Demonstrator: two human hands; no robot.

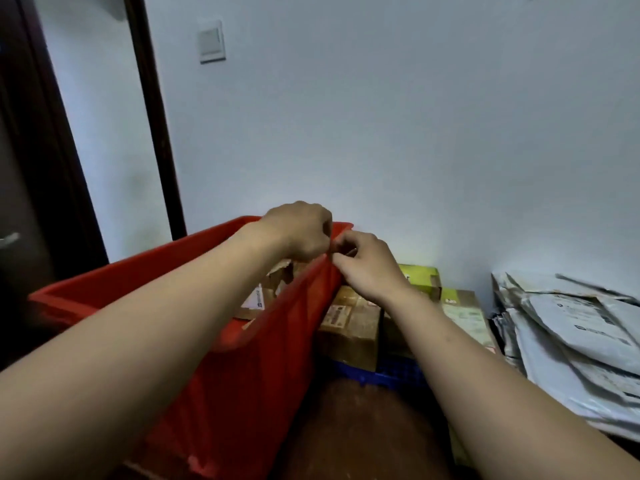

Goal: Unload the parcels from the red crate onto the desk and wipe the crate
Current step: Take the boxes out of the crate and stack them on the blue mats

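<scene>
Red plastic crate (pixel 242 375) (cardboard parcels (pixel 273 282) inside), rim clasped by left grip (pixel 298 230), right grip (pixel 367 265).

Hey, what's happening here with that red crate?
A person grips the far right rim of the red crate with the left hand and right hand, close together. Cardboard parcels lie inside it. Other cardboard boxes sit beside it on a blue crate, with grey mailer bags stacked at the right.

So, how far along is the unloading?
Done: unclear; cardboard boxes and grey mailer bags lie beside the red crate, origin unknown. In hand: left hand and right hand grip its far rim. Left: parcels sit inside the crate; no cloth visible, so wiping looks unstarted.
</scene>
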